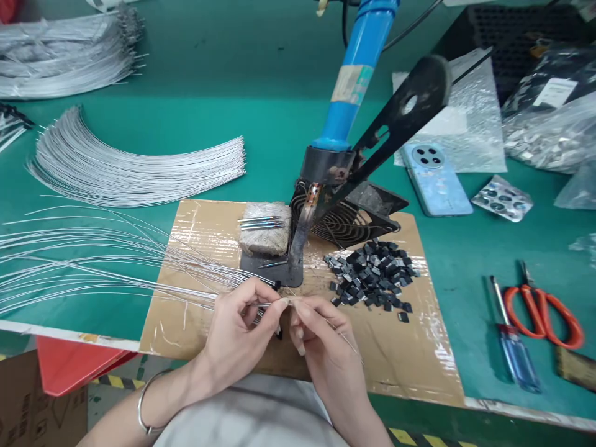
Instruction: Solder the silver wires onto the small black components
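Observation:
My left hand (242, 326) is closed in a pinch on thin grey wires (200, 293), which trail off to the left over the cardboard. At the fingertips of my right hand (326, 335), also pinched, a thin silvery strand (347, 341) passes and hangs along the side of the hand. Both sets of fingertips nearly meet, so the wire ends between them are hidden. Small black pieces (278, 285) show at some wire ends by my left hand. Just beyond the hands stands a blue-handled soldering iron (356, 74), its tip pointing down at a dark base plate (270, 273).
A wrapped block (264, 239) with short dark strips, a black fan (354, 214) and a pile of small black parts (375, 273) share the cardboard (410, 354). Wire bundles (139, 167) lie left. Phone (435, 180), screwdriver (516, 354) and orange-handled scissors (542, 313) lie right.

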`<state>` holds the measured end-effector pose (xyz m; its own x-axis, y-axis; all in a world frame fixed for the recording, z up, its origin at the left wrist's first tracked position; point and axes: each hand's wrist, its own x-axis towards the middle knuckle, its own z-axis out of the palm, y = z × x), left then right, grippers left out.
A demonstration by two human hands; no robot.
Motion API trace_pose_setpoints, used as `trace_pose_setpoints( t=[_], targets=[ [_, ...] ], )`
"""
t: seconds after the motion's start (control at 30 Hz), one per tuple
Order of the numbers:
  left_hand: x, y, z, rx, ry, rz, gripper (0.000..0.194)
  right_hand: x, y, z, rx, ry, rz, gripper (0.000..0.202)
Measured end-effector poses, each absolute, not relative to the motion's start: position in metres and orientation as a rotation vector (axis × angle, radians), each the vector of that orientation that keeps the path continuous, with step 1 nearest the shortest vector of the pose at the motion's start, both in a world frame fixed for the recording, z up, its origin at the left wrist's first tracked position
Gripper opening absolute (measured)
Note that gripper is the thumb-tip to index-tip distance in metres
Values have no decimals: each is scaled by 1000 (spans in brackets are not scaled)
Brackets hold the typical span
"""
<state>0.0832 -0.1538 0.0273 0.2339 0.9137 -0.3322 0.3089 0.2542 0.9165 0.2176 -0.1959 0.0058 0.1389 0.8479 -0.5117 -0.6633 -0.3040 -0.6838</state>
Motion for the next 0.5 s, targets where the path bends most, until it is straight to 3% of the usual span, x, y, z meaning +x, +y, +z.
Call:
trace_pose_setpoints(
  t=[0.2,0.5],
  targets=[
    [84,-150,28,1267,1320,705,20,220,-195,7,-1102,-249,1487,28],
    [82,-149,31,1321,1286,745,18,217,-199,-2,-1153,-374,1438,13]
  ],
)
